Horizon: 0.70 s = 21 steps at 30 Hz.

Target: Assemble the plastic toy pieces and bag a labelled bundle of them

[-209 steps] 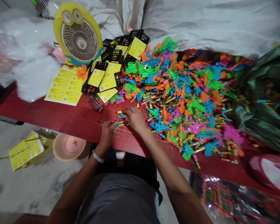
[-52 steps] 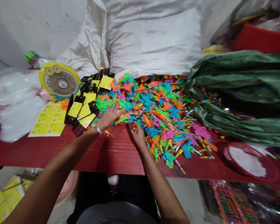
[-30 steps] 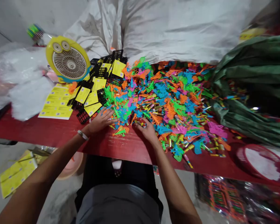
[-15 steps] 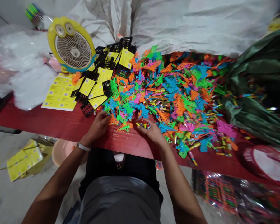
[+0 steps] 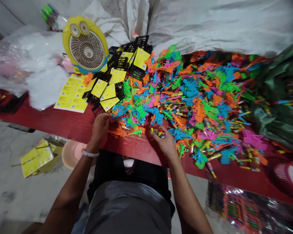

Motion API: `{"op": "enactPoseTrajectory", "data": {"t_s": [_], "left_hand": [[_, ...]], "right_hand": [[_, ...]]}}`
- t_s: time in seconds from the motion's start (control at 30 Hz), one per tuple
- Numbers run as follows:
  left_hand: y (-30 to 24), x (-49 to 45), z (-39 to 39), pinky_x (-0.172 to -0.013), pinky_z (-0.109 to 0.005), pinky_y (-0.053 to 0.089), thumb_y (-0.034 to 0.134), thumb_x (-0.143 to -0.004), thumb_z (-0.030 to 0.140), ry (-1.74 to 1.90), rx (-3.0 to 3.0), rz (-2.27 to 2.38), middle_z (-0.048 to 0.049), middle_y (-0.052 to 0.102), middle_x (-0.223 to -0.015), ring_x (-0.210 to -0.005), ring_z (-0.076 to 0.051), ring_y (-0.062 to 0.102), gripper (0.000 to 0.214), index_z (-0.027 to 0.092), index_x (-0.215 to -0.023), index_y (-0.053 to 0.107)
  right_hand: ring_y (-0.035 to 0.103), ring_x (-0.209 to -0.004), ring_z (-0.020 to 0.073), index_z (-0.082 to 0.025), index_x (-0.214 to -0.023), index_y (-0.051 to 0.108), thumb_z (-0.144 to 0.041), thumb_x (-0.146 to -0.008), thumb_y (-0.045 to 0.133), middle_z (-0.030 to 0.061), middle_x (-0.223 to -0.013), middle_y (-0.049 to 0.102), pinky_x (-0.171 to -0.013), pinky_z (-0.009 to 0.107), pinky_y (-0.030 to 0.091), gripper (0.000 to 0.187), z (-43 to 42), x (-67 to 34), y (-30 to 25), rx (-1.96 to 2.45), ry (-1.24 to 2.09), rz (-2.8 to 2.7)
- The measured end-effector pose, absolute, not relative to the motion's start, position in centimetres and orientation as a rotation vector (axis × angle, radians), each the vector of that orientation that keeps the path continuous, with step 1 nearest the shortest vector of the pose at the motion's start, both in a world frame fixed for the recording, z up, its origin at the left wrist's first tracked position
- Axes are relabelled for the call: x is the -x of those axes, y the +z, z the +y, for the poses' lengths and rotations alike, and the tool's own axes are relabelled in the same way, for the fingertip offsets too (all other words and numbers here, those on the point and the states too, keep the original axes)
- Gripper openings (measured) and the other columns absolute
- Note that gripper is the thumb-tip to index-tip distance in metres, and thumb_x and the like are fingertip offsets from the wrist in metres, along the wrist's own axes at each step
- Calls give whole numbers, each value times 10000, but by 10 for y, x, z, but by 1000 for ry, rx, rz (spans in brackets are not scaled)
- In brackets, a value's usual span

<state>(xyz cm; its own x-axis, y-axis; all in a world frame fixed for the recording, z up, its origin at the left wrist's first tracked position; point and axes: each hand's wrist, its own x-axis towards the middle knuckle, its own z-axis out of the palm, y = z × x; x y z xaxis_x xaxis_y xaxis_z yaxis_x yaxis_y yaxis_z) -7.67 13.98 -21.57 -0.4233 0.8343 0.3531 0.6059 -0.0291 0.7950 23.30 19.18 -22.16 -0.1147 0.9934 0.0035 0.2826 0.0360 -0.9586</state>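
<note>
My right hand (image 5: 165,143) is closed around several short crayon-like sticks (image 5: 159,132) with yellow and red wrappers, just above the front of the red table. To the left, my left hand (image 5: 100,128) has its fingers curled together beside a black plastic rack (image 5: 97,110); whatever they pinch, if anything, is hidden. Between and beyond both hands spreads a heap of small plastic pieces (image 5: 158,117) in blue, orange, green and pink. More of the short wrapped sticks (image 5: 214,156) lie among them on the right. Black racks with yellow cards (image 5: 108,92) are piled behind my left hand.
A yellow fan (image 5: 88,53) stands behind a yellow printed sheet (image 5: 70,96). White sacks (image 5: 210,26) line the back of the red table (image 5: 70,125). A dark green bag (image 5: 278,97) and a red basket (image 5: 283,175) are at right. A pink basin (image 5: 72,154) sits below.
The view has shifted, moving the scene rightward. My left hand has drawn left from the heap's edge toward the black rack. My right hand keeps its sticks and stays nearly in place.
</note>
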Motion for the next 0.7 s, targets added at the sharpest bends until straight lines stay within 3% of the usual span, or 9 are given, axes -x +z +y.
{"op": "enactPoseTrajectory", "data": {"t_s": [0.13, 0.27, 0.47, 0.7], "left_hand": [[-227, 50, 119, -1049, -451, 476, 543, -958, 280, 1378, -1730, 2180, -126, 653, -1216, -1177, -253, 589, 246, 195, -1152, 669], [-238, 4, 99, -974, -431, 493, 513, -998, 273, 1239, -1867, 2185, -125, 649, -1159, -1099, -248, 589, 245, 198, -1171, 670], [-249, -40, 107, -947, -468, 472, 652, -923, 270, 869, -1983, 2169, -137, 654, -1152, -1073, -296, 568, 248, 168, -1148, 668], [-246, -34, 103, -940, -455, 439, 707, -877, 216, 778, -2081, 2052, -107, 689, -1156, -1116, -300, 579, 224, 209, -1099, 675]], "right_hand": [[695, -804, 243, -183, -1031, 699, -501, -788, 697, 80, -936, 763, -758, 371, 547, 400, 184, -227, -231, 1333, 1037, -1684], [713, -948, 277, -202, -1106, 692, -394, -849, 636, 105, -1063, 760, -848, 407, 557, 326, 185, -214, -238, 1226, 900, -1884], [694, -1054, 282, -213, -1092, 688, -184, -799, 607, 111, -1125, 753, -944, 433, 540, 305, 174, -209, -244, 1077, 802, -2123], [709, -852, 257, -207, -1065, 664, -415, -846, 608, 96, -992, 760, -787, 376, 553, 308, 156, -234, -235, 1320, 996, -1847]]}}
